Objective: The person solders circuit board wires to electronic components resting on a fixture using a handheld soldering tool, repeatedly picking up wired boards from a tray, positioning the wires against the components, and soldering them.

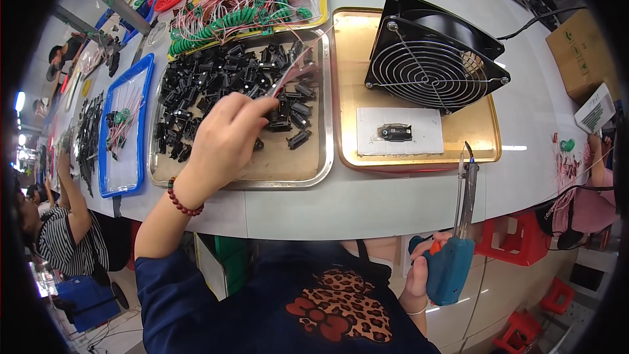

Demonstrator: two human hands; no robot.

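My left hand (229,131) reaches over a metal tray (288,174) heaped with small black plastic parts (209,78). Its thumb and fingers are pinched on a thin pinkish bundle (288,77), wires by its look, which slants up toward the far right. Below the table's front edge, my right hand (418,272) is wrapped round the teal handle of a soldering gun (452,272). Its metal tip points up toward the gold tray (347,147). In that tray, one black part (396,132) sits on a white block (427,141).
A black fan (436,59) with a wire guard stands in the gold tray. Behind the metal tray, a yellow tray (323,3) holds green circuit boards with pink and white wires. A blue tray (121,187) lies left; a cardboard box (580,52) is right. People sit at both sides.
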